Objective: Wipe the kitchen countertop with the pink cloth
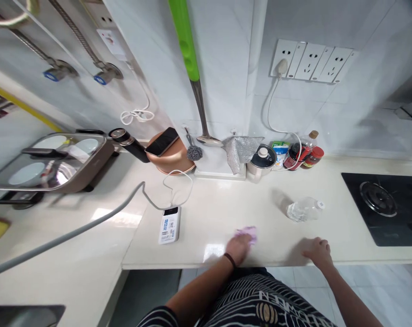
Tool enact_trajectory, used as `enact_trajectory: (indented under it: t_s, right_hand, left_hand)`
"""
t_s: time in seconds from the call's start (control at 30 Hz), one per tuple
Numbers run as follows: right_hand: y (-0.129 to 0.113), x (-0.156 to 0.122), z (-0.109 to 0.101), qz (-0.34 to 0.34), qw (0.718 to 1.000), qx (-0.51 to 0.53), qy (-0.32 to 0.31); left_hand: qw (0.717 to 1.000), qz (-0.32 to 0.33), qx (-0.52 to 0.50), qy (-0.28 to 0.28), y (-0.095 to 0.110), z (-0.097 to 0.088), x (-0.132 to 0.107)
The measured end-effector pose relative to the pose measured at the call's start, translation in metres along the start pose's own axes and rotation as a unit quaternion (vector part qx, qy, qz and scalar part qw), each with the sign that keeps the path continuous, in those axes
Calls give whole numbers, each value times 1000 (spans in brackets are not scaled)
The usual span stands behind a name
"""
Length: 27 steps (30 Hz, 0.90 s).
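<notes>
My left hand (239, 250) wears a dark wristband and presses on the white countertop (206, 200) near its front edge. Bunched under its fingers is a pink-purple cloth (250, 234), partly hidden by the hand. To the right, my right hand (318, 252) hovers over or rests at the front edge; which of the two I cannot tell. Its thumb stands apart from the loosely bent fingers, with nothing held. Behind that hand stands a clear bottle (304, 210) with a white cap.
A power bank (169, 225) with a cable lies left. Along the wall are an electric pan (52, 163), a black flask (131, 144), a phone (163, 141) on a copper-coloured pot (171, 159), a lidded pot (260, 161) and jars (314, 158). A gas stove (386, 209) is right.
</notes>
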State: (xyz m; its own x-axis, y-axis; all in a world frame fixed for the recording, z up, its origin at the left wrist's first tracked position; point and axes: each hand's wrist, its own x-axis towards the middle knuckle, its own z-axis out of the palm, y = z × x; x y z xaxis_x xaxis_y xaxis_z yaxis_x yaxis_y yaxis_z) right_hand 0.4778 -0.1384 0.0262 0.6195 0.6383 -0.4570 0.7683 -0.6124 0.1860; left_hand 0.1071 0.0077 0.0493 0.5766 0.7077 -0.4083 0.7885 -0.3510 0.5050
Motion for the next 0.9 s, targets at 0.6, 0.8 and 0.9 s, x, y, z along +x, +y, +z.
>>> enact_trajectory:
  t_s: [0.6, 0.8, 0.9]
  right_hand:
    - [-3, -2, -3, -15, 1000, -27, 4]
    - [-8, -2, -8, -12, 1000, -21, -6]
    - [-7, -1, -5, -9, 1000, -26, -1]
  left_hand:
    - [910, -371, 9, 186, -148, -144, 63]
    - [946, -278, 16, 166, -91, -119, 106]
    - [982, -142, 18, 126, -35, -84, 127]
